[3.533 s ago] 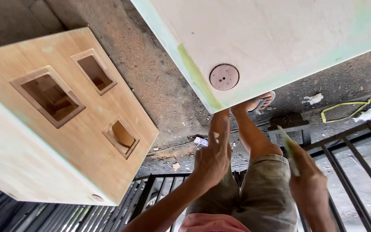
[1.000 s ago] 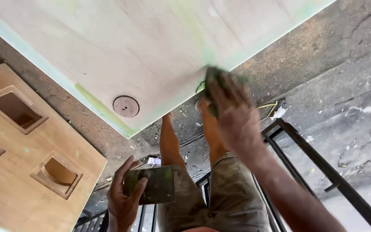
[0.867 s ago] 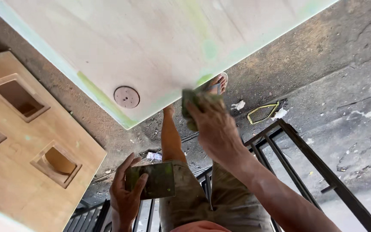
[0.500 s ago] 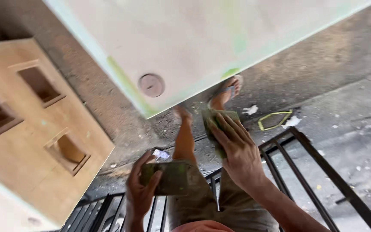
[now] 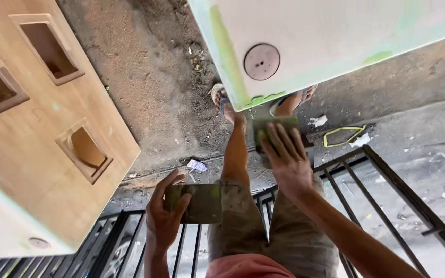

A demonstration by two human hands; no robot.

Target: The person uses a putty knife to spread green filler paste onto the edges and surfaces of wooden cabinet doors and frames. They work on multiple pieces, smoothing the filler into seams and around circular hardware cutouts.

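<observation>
Versus half a second back: right hand (image 5: 284, 159) has pulled off toward the panel's (image 5: 336, 36) lower corner, pad (image 5: 274, 126) now sits just below the panel edge rather than under its face. Left hand (image 5: 166, 213) is in much the same place, same grip. View has swung, so the wooden box (image 5: 32, 154) fills more of the left side.

Pad: flat rectangular piece, dull green, greenish smears on it. Long axis runs roughly left-right in view, tilted slightly. Right hand lies flat over it, fingers spread and extended, pressing from behind; can't tell if it touches the panel edge.

Left hand grips a scraper (image 5: 197, 203): flat rectangular plate, dark olive, green blotch at the upper right corner. Long axis left-right, free end pointing right toward the person's leg. Fingers wrapped over the left end, thumb on top.

Panel: pale, green filler streaks along the left edge and corner, round plug (image 5: 261, 61) set near the corner. Both hands over a black metal rack (image 5: 387, 175); bare dirt and concrete floor below.
</observation>
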